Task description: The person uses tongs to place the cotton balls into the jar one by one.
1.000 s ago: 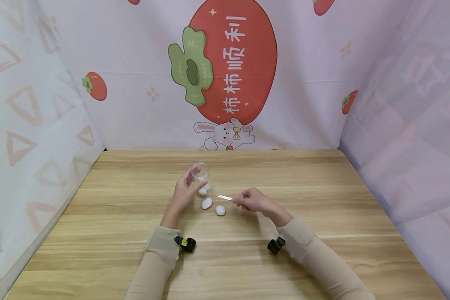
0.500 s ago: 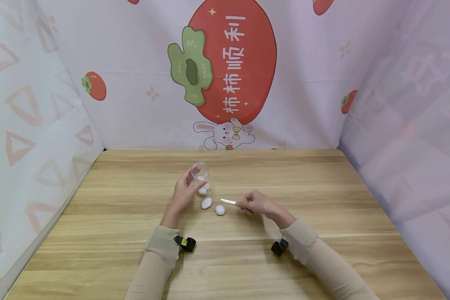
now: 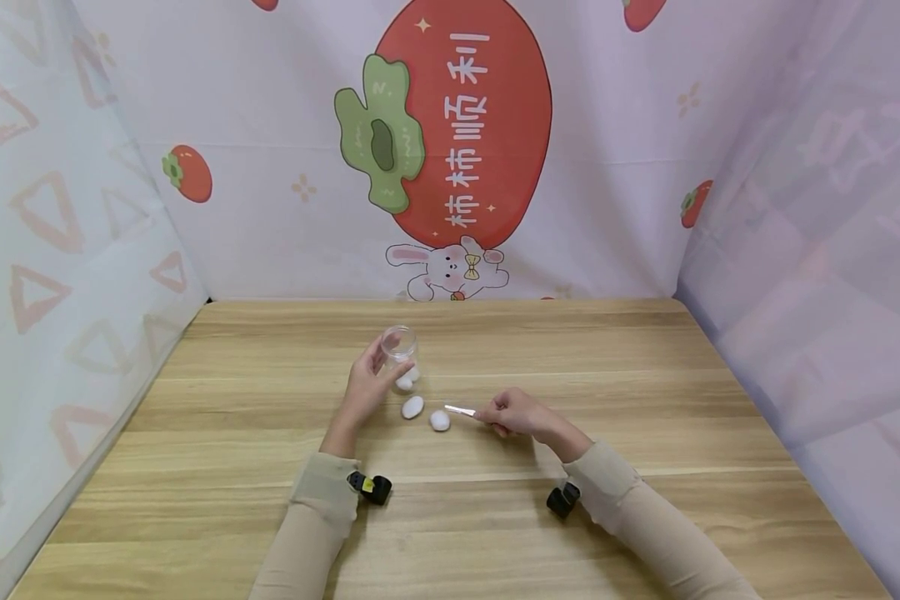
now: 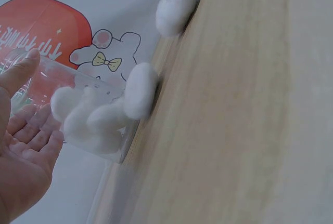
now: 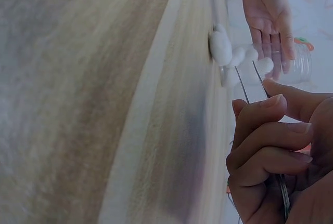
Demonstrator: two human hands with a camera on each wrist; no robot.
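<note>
My left hand grips a clear jar that stands upright on the table, thumb on the near side and fingers behind. Several white cotton balls lie in the bottom of the jar. Two more cotton balls rest on the table: one close in front of the jar, the other a little to its right. My right hand pinches metal tweezers, their tips pointing left, just above and beside the right-hand cotton ball. The right wrist view shows the two tips spread apart with nothing between them.
The wooden table reaches back to a white cloth backdrop printed with persimmons and a rabbit. Cloth walls stand along the left and right sides. A small black camera sits on each wrist.
My right hand has moved toward me and slightly right, bringing the tweezers from near the jar down to the right-hand cotton ball. The left hand and jar have stayed put.
</note>
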